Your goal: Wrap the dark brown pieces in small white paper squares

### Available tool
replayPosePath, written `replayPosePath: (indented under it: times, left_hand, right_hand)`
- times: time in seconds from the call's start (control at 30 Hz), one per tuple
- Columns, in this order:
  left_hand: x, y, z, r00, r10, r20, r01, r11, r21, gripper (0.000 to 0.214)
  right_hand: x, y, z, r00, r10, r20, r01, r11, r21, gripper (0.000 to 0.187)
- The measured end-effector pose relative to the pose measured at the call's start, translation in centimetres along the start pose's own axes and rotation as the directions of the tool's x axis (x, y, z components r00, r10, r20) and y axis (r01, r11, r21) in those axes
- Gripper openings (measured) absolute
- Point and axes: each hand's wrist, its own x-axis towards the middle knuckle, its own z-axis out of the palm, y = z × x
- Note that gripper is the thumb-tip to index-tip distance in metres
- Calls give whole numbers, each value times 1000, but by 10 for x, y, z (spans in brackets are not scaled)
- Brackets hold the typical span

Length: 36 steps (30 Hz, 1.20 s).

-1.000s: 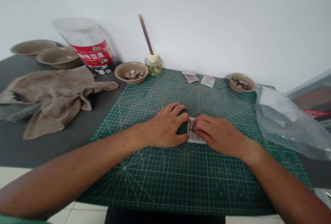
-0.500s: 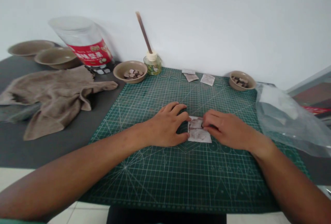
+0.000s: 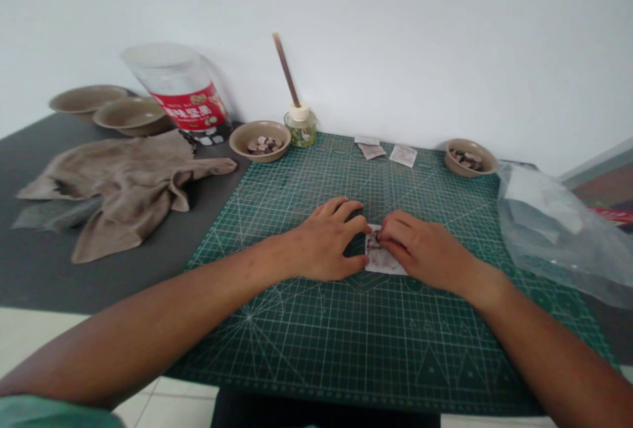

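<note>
A small white paper packet [image 3: 384, 262] with dark printing lies on the green cutting mat [image 3: 376, 342], near the mat's middle. My right hand [image 3: 422, 250] presses its fingertips onto the packet's upper part and hides most of it. My left hand [image 3: 324, 241] rests on the mat with curled fingers, its fingertips at the packet's left edge. Nothing shows held in my left hand. I cannot see the packet's contents.
Along the mat's far edge are a tan bowl of dark pieces [image 3: 260, 140], another [image 3: 469, 157], and several paper slips [image 3: 403, 155]. A reed diffuser [image 3: 300, 126], toppled plastic jar [image 3: 180, 88] and brown cloth [image 3: 123, 184] are left; a clear plastic bag [image 3: 554, 237] is right.
My right hand has moved left, back over the packet, covering the part visible half a second ago. My left hand stays in place. The whole view has shifted slightly.
</note>
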Motion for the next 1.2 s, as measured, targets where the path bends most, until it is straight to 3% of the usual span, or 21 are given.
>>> replayPosePath:
  times: [0.1, 0.23, 0.4, 0.57, 0.67, 0.73, 0.87, 1.03, 1.13, 1.2]
  left_hand:
    - [0, 0, 0, 1000, -10, -6, 10, 1000, -9, 49]
    - [1, 0, 0, 1000, 6, 3, -6, 1000, -12, 50]
    - [0, -1, 1, 1000, 0, -18, 0, 1000, -5, 49]
    - [0, -1, 2, 1000, 10, -10, -10, 1000, -1, 50]
    - [0, -1, 1, 1000, 8, -14, -8, 1000, 5, 49]
    - [0, -1, 1, 1000, 6, -18, -6, 1000, 2, 50]
    - [0, -1, 1, 1000, 14, -1, -14, 1000, -6, 48]
    - [0, -2, 1, 1000, -1, -15, 1, 1000, 2, 49]
    - [0, -1, 0, 1000, 6, -3, -6, 1000, -3, 49]
    - [0, 0, 0, 1000, 11, 4, -11, 1000, -4, 49]
  right_hand:
    - [2, 3, 0, 999, 34, -4, -34, 999, 3, 10]
    - [1, -1, 2, 991, -102, 88, 99, 994, 36, 12]
    - [5, -1, 3, 1000, 24, -9, -24, 1000, -14, 11]
    - [3, -4, 4, 990, -117, 78, 114, 992, 47, 14]
    - [4, -2, 3, 1000, 15, -25, -16, 1000, -16, 12]
    - [3, 0, 1, 998, 52, -28, -52, 998, -18, 10]
    - [0, -4, 2, 989, -128, 81, 123, 991, 59, 13]
    - [0, 1, 1, 999, 43, -16, -44, 999, -25, 12]
    - [-3, 1, -1, 993, -63, 99, 57, 996, 65, 10]
    - [-2, -2, 0, 984, -134, 114, 126, 989, 76, 12]
